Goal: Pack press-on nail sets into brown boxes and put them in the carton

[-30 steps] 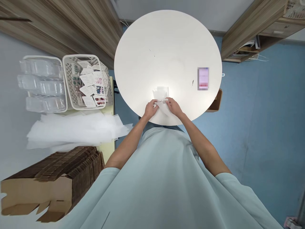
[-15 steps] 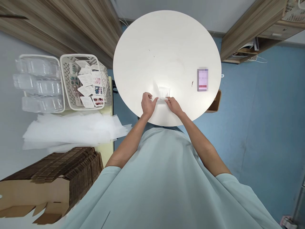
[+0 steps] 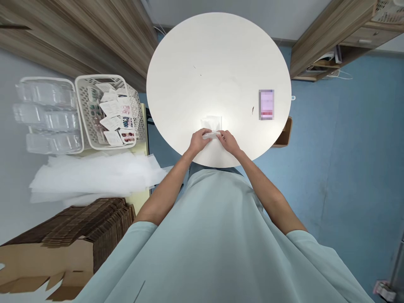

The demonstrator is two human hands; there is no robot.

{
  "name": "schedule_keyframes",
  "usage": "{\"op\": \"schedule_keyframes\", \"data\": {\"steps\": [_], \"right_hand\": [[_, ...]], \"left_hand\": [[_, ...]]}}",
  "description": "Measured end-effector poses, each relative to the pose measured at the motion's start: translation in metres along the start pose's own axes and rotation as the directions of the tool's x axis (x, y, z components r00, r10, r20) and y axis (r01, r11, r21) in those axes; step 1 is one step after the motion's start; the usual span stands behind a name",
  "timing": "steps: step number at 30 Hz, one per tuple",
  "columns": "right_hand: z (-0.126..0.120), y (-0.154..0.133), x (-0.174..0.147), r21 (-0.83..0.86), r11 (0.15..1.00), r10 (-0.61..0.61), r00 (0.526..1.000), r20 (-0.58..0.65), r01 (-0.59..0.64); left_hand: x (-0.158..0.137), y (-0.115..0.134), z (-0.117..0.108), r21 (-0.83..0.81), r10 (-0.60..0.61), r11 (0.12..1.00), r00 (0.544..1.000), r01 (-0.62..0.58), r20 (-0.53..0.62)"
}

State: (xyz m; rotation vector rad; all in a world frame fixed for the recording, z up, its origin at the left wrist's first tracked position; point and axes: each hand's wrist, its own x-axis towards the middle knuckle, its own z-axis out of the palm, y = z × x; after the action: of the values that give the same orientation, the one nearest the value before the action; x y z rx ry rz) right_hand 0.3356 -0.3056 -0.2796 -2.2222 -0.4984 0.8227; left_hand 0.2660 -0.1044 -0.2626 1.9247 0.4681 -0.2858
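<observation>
The bare left hand [image 3: 198, 142] and bare right hand [image 3: 230, 142] are held slightly apart inside the near edge of the round white tabletop [image 3: 217, 54], fingers [image 3: 205, 131] pinched inward; the bare left arm [image 3: 168, 185] and bare right arm [image 3: 269, 188] are extended forward, converging.

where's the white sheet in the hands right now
In the head view, the white sheet is between the left hand and the right hand, towards the near edge of the round table.
</observation>
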Motion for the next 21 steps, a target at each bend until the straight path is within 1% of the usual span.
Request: {"op": "schedule_keyframes", "data": {"steps": [2, 4, 6, 9, 11, 13, 18, 21], "right_hand": [[0.004, 0.0, 0.0, 0.015, 1.0, 0.021, 0.999, -0.029, -0.021], [0.009, 0.001, 0.002, 0.012, 0.999, 0.048, 0.997, -0.054, -0.047], [0.013, 0.001, 0.005, -0.01, 0.997, 0.073, 0.994, -0.076, -0.074], [0.017, 0.001, 0.012, -0.031, 0.99, 0.132, 0.985, -0.114, -0.136], [0.02, -0.001, 0.017, -0.024, 0.982, 0.18, 0.974, -0.14, -0.185], [0.021, -0.003, 0.021, -0.025, 0.973, 0.224, 0.962, -0.155, -0.23], [0.025, -0.006, 0.03, -0.102, 0.931, 0.324, 0.921, -0.218, -0.351], [0.027, -0.003, 0.038, -0.085, 0.928, 0.338, 0.917, -0.211, -0.362]], "left_hand": [[0.005, -0.005, 0.0, -0.121, -0.099, 0.988, 0.995, 0.099, 0.004], [0.01, -0.009, 0.002, -0.174, -0.194, 0.967, 0.981, 0.188, -0.02], [0.015, -0.012, 0.007, -0.164, -0.265, 0.954, 0.961, 0.249, -0.082], [0.022, -0.014, 0.019, -0.114, -0.321, 0.946, 0.928, 0.304, -0.19], [0.026, -0.013, 0.026, -0.078, -0.332, 0.943, 0.91, 0.322, -0.248], [0.029, -0.014, 0.031, -0.038, -0.323, 0.945, 0.904, 0.325, -0.282], [0.03, -0.018, 0.035, 0.073, -0.231, 0.961, 0.921, 0.266, -0.313], [0.028, -0.021, 0.036, 0.096, -0.202, 0.963, 0.913, 0.25, -0.353]]}}
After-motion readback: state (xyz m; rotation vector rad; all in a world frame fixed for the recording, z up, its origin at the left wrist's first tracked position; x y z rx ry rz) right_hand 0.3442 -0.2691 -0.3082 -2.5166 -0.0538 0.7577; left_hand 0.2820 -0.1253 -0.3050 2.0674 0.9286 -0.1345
